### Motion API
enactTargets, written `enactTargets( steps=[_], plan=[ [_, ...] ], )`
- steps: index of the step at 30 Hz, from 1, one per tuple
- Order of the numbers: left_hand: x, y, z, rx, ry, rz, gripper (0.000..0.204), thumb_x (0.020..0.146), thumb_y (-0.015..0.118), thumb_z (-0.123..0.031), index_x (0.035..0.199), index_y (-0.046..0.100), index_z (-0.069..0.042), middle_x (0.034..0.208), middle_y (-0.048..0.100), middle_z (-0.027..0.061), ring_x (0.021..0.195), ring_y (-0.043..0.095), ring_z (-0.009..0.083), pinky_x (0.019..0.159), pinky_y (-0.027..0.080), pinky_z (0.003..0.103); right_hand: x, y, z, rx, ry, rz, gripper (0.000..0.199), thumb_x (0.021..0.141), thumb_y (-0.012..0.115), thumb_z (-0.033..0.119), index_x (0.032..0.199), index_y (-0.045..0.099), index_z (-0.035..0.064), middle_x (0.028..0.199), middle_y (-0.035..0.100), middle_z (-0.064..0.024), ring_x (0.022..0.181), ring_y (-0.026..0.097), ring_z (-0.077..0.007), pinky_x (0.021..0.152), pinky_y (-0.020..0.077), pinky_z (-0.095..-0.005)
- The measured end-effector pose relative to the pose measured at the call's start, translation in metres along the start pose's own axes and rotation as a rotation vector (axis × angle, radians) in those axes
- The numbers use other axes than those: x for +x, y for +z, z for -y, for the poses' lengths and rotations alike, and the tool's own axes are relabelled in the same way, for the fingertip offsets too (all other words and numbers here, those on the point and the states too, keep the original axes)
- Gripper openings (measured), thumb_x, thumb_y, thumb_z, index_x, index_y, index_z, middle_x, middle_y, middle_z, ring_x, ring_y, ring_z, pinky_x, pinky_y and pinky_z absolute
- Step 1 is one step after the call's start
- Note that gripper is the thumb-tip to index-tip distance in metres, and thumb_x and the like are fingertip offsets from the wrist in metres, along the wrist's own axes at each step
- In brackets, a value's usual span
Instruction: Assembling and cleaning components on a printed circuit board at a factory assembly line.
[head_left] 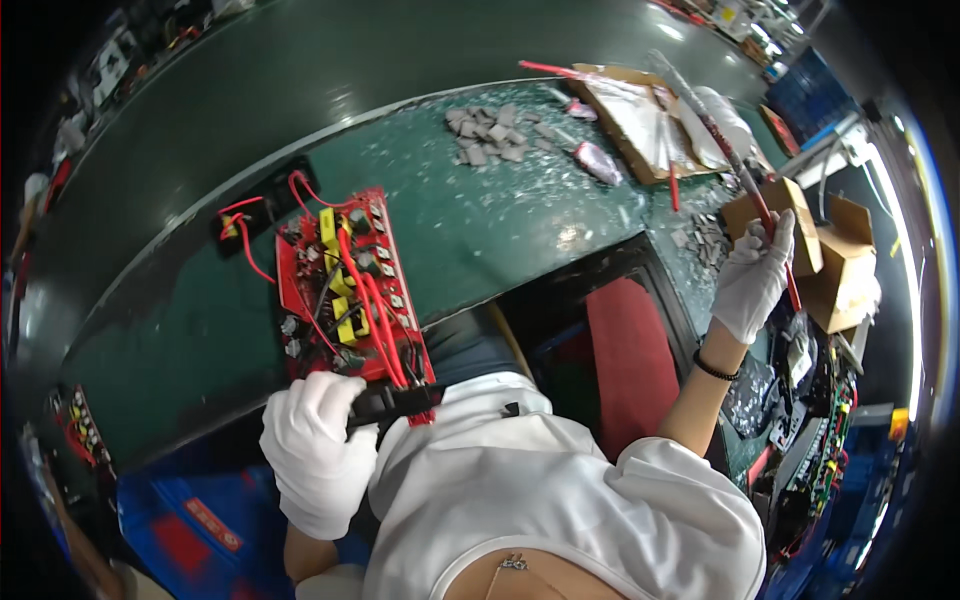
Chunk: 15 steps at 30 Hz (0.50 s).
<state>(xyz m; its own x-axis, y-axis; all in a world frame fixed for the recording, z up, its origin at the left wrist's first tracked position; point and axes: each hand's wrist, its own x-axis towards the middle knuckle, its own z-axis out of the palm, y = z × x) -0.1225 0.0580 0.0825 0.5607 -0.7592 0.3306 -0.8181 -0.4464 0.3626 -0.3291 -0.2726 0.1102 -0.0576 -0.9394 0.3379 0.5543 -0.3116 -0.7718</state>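
My left hand point(320, 450), in a white glove, has its fingers closed around a black block-shaped part point(385, 402) at the near end of a red circuit board point(400, 300). The board carries yellow and dark components, with thick red wires running along it. It reaches over the bench edge toward my body. Away to the right, my gloved right hand point(755, 275) is closed on a long thin stick point(745, 175), red toward the hand and whitish at its far end. The stick slants up and left, well apart from the board.
Loose grey square pads point(490, 132) lie on the green bench point(500, 230). Behind them is a flat cardboard tray point(640, 165) with white sheets and red sticks. Open cardboard boxes point(845, 260) stand at right. Wires lead from the board to a black part point(262, 212).
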Motion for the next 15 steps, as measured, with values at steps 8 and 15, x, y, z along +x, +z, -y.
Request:
enactTargets(
  steps=[8,15],
  plan=[
    [-0.012,0.014,0.018,0.099,-0.181,-0.026,0.032,0.054,0.068,-0.006,0.085,0.059,-0.008,0.082,0.055,0.0061,0.077,0.054,0.0281,0.069,0.043,0.038,-0.079,0.058,-0.068,0.16,0.486,0.088,0.023,0.089,0.056,0.027,0.079,0.051,0.0064,0.059,0.047,-0.0015,0.045,0.037,-0.0045,0.038,0.0255,-0.0149],
    [-0.008,0.016,0.021,0.118,-0.241,0.033,0.031,0.05,0.067,-0.007,0.081,0.061,-0.01,0.077,0.054,0.0034,0.073,0.054,0.0253,0.064,0.043,0.037,-0.125,0.087,-0.102,0.081,0.494,0.013,0.026,0.089,0.054,0.028,0.091,0.052,0.0024,0.064,0.051,-0.0056,0.054,0.046,-0.0096,0.044,0.0324,-0.0193]
  ],
)
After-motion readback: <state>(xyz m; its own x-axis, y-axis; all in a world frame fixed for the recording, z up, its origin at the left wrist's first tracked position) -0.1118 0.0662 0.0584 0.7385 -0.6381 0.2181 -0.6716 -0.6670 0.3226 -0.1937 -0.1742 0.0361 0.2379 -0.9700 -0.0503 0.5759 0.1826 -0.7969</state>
